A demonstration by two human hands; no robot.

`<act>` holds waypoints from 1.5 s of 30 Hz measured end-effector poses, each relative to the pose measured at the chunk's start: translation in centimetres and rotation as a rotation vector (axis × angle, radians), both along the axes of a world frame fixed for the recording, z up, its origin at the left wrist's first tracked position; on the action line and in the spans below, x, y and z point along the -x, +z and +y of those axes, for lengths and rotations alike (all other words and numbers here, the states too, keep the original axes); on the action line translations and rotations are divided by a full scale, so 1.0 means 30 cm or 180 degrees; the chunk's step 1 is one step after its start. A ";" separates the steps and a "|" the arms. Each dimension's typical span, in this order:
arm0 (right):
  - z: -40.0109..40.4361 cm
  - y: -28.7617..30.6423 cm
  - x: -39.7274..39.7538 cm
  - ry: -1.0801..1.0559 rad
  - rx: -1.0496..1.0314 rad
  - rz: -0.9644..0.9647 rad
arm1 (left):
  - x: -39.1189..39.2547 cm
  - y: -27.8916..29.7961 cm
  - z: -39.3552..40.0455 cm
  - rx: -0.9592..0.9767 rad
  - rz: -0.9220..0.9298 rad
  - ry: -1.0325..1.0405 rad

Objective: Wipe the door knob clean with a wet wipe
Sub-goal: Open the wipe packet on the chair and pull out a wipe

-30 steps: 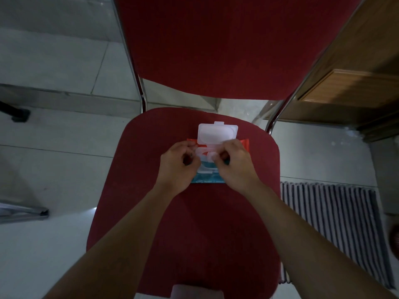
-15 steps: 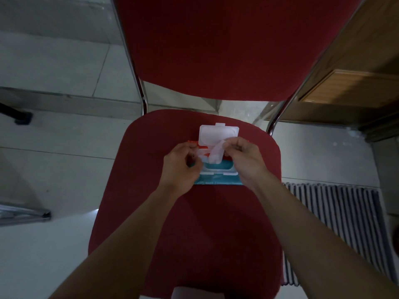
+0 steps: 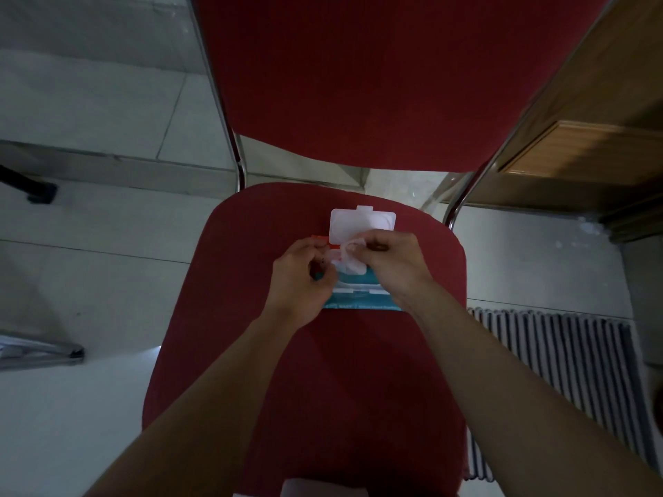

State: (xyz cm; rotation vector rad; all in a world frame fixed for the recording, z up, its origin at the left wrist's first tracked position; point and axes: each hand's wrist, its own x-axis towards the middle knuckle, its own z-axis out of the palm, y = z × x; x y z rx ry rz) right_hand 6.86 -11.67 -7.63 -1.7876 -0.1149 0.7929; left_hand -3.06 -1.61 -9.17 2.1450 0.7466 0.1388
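Wipe pack [image 3: 362, 299] flat on red chair seat [image 3: 251, 353], lid [image 3: 362, 226] flipped open. My right hand [image 3: 394, 263] pinches wet wipe [image 3: 349, 258] half out of slot. Left hand [image 3: 299, 281], fingers curled, pins pack's left end. Wipe limp, damp, tears easily: judge corner grip best. Door knob not visible.
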 end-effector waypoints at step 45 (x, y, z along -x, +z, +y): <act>-0.225 0.014 0.017 -0.1465 -0.1243 0.2062 | -0.044 0.060 -0.026 0.0666 0.0536 -0.0420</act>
